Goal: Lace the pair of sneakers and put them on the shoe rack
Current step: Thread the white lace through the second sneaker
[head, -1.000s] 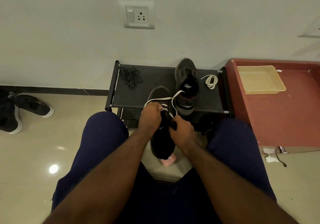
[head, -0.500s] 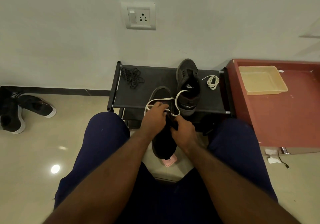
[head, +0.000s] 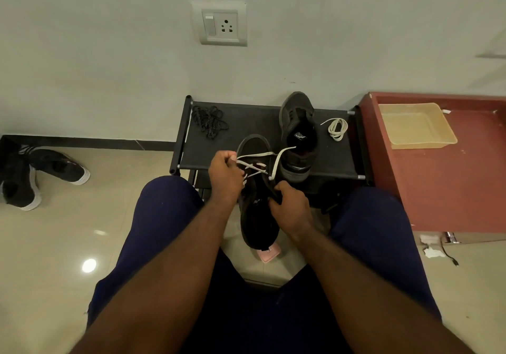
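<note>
Lacing first sneaker [head: 257, 206], frame centre: left hand [head: 225, 176] pinches white lace [head: 256, 162]; right hand [head: 291, 208] grips the sneaker. Next, probably: thread the free end through the next eyelet.

We show both bare forearms reaching forward, the left hand [head: 226, 174] raised, fingers pinching the white lace [head: 257, 155], the right hand [head: 291, 208] lower, gripping the black sneaker [head: 257, 216].

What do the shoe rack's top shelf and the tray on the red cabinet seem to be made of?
Shoe rack shelf: apparently matte black fabric stretched on a tubular frame, likely metal; silvery tube ends show at its corners. Tray: probably translucent yellowish plastic, with thin moulded walls and a faint sheen.
</note>
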Motion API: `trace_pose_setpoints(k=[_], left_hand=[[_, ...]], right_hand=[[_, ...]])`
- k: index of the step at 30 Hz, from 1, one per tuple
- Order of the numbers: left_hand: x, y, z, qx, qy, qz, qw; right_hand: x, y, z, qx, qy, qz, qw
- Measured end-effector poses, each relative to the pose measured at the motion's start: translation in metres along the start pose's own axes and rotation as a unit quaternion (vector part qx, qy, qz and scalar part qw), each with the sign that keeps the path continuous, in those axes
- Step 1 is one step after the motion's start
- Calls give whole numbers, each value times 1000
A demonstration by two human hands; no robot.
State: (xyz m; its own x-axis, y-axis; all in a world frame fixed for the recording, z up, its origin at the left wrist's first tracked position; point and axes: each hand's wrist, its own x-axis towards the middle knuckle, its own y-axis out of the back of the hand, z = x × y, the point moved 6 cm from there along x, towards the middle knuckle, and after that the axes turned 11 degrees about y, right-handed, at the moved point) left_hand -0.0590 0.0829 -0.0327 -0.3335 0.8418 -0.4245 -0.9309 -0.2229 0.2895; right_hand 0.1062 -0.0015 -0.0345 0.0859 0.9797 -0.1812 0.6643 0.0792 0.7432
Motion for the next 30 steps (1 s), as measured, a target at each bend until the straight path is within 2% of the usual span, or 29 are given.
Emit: trace_pose_setpoints(k=[2,3,6,9,11,13,15,18,20,21,23,25,28,30], left_hand=[[-1,12,12,97,-71,47,992],[-5,11,19,145,-117,44,981],[-17,-12,21,221,-228,-44,947],[-23,-37,3,314,-256,-116,907],[-21,-43,-3,362,-250,-110,891],[-18,-40,-1,361,-241,-91,896],[-14,-35,2,316,-219,-77,920],[-7,-19,0,147,-101,-47,983],[-3,-5,-3,31,-12,-9,999],[-1,1,-2,11,0,12,1000],[-1,10,8,71,-57,41,995],[-9,7,19,152,-145,28,977],[-19,-17,19,214,-234,-63,946],[-23,-34,9,277,-258,-122,917]], right_hand=[[0,0,0,3,-1,-1,1000],[0,0,0,2,0,-2,1000],[0,-1,-1,-2,2,-3,1000],[0,-1,-3,-11,2,-11,1000],[0,-1,-3,-14,1,-17,1000],[-2,-1,-2,-8,0,-22,1000],[-2,-1,-1,1,-1,-19,1000],[-1,1,-3,17,1,-10,1000],[0,2,-3,20,1,-5,1000],[0,1,-2,19,-1,-4,1000],[0,0,0,23,-10,-7,1000],[0,-1,0,18,-13,-8,1000],[0,-1,-2,8,-7,-12,1000],[0,0,-4,1,0,-15,1000]])
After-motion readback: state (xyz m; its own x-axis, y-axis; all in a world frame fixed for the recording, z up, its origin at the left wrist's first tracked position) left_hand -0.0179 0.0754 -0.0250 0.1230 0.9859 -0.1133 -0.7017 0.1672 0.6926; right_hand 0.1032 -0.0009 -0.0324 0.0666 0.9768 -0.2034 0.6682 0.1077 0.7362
